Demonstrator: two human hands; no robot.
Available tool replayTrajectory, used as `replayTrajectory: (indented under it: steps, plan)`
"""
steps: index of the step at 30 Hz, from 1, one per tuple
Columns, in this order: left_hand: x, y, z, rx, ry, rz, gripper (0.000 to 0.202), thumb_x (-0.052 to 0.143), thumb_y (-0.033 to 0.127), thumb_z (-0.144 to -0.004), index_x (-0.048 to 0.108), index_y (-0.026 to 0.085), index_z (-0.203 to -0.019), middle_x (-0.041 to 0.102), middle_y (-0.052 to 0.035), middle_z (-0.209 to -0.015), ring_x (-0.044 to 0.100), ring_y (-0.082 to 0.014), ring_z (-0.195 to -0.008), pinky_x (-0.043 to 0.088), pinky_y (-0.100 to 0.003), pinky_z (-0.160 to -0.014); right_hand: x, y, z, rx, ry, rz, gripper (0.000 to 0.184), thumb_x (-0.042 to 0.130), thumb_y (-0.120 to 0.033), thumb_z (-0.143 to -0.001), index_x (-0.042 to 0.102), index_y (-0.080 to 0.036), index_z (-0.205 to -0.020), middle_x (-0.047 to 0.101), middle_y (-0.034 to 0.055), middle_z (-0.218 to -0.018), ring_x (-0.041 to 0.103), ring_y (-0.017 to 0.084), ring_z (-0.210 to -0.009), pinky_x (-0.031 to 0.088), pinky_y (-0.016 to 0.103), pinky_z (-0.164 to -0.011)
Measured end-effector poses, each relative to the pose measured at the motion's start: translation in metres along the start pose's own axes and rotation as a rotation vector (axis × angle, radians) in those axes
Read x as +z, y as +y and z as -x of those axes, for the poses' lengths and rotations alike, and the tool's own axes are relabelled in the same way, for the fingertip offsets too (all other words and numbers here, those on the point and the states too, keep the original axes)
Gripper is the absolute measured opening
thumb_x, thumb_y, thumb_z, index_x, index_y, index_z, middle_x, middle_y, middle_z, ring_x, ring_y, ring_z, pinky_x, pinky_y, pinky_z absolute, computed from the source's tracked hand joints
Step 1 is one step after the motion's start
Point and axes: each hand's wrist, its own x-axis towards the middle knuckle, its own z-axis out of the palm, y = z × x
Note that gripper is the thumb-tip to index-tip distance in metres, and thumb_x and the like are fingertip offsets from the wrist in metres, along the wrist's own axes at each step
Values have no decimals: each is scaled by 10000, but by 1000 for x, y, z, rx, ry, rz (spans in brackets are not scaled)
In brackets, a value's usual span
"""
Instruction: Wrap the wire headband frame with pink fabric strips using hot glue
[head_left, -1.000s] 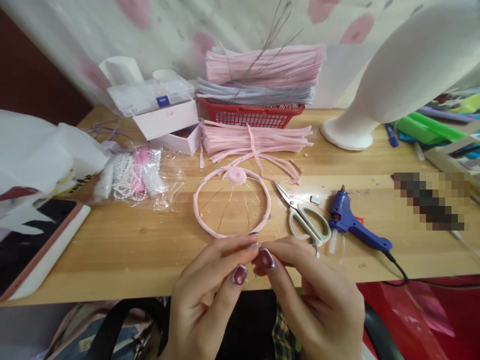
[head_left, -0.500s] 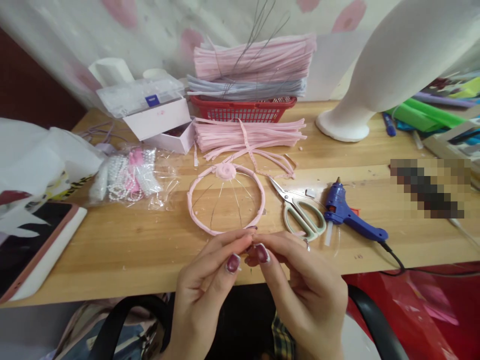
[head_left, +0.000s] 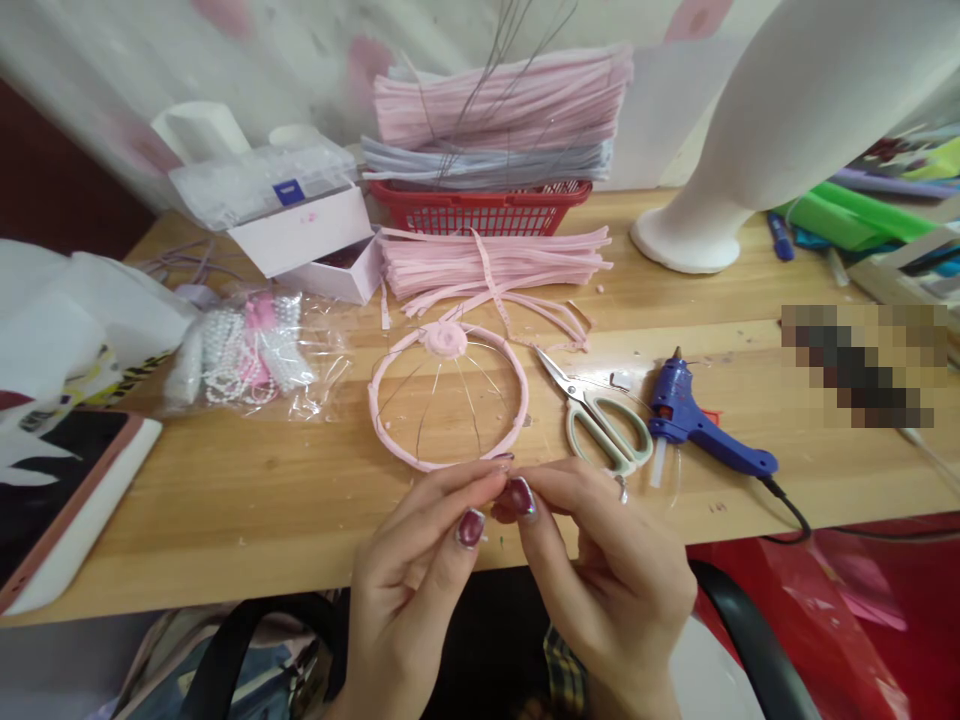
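My left hand (head_left: 420, 570) and my right hand (head_left: 607, 580) meet fingertip to fingertip at the table's near edge. Both pinch something tiny that I cannot make out. Just beyond the fingertips lies a pink wrapped ring (head_left: 448, 396) with thin wires fanning from a pink spiral at its far rim. Pale green-handled scissors (head_left: 600, 420) lie to the ring's right, close to my right hand.
A blue glue gun (head_left: 701, 425) with a black cord lies right of the scissors. Pink strips (head_left: 491, 262) and a red basket (head_left: 480, 205) sit behind the ring. A bag of pearl beads (head_left: 247, 350), white boxes (head_left: 296, 225), a tablet (head_left: 60, 500) and a white mannequin neck (head_left: 757, 130) stand around.
The view has drifted slightly, so the table items sit a little further left and up. My hands keep the same pinch at the table edge.
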Motion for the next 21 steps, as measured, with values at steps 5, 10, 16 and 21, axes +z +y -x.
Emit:
replayTrajectory:
  steps: [5,10,16,21]
  plan:
    - [-4,-3,-4,-89,-3,115,198,646,311,-948,803,345,-1063,784,-11,-1151,713,-177,-1095,558,-235,-967,1,5,3,52,-1,-75,235,609,-15,-886,700,-183,-1023,751,15,-908,697,111,-801,558,229,-702]
    - [0,1,-5,-97,89,122,184,734,286,-884,798,356,-1042,789,-1,-1049,744,-161,-971,609,-221,-858,0,6,5,153,-64,-195,330,578,-48,-928,704,-266,-1142,743,-8,-919,698,123,-804,561,248,-705]
    - [1,3,-10,13,65,-89,246,753,199,-858,788,348,-1051,731,1,-1058,708,-140,-960,604,-186,-795,-3,7,8,198,-136,-256,323,555,-96,-962,698,-292,-1174,743,4,-1027,694,137,-942,545,244,-794]
    - [-3,3,-14,185,66,-242,185,721,147,-872,800,303,-934,700,5,-918,674,-126,-856,582,-182,-695,-6,6,12,219,-209,-362,350,554,-119,-968,667,-313,-1236,728,18,-1106,685,146,-971,557,258,-812]
